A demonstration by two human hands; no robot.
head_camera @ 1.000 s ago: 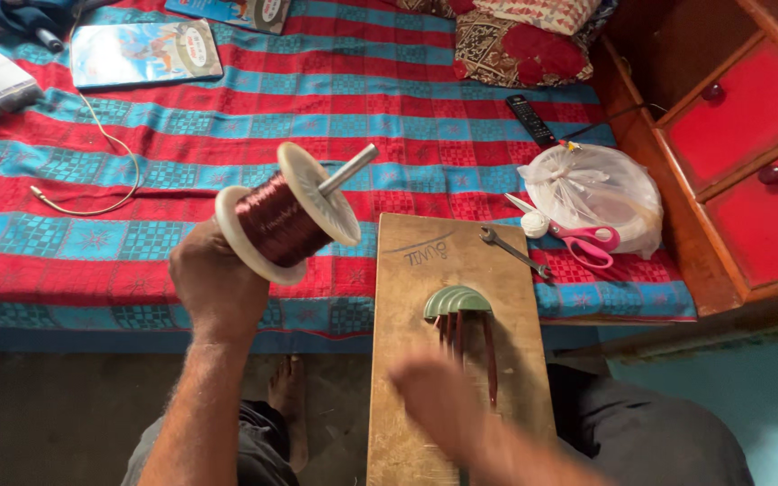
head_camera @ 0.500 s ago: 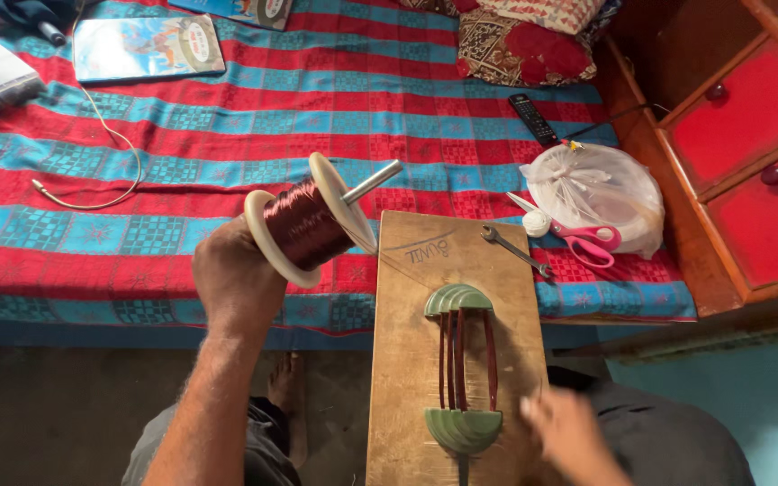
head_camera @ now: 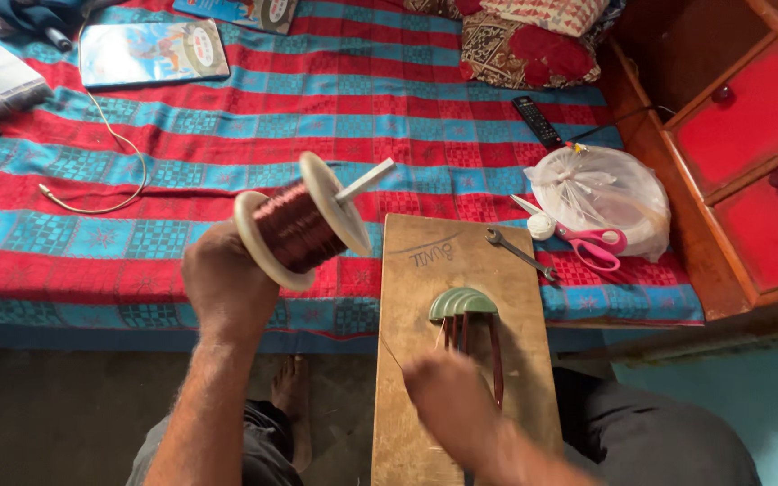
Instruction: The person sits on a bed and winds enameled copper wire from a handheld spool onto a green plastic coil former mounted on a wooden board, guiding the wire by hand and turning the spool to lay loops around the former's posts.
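The left hand (head_camera: 227, 288) holds a spool of copper wire (head_camera: 303, 223) up in the air, fingers wrapped tight around its near end. A pale rod sticks out of the spool toward 2 o'clock. The right hand (head_camera: 447, 396) is blurred, so I cannot tell if its fingers are shut or apart. It sits low over a wooden board (head_camera: 420, 297), and a thin wire (head_camera: 392, 353) runs to it from 10 o'clock. Just past the hand, at 12 o'clock, a green half-round winding form (head_camera: 463, 304) stands on the board with loops of copper wire (head_camera: 496, 360) hanging from it. A small wrench (head_camera: 520, 254) lies at the board's far right corner. At 2 o'clock, pink scissors (head_camera: 592, 243) lie against a clear plastic bag (head_camera: 601, 189) on the striped bed (head_camera: 227, 117). A black remote (head_camera: 536, 121) lies farther back.
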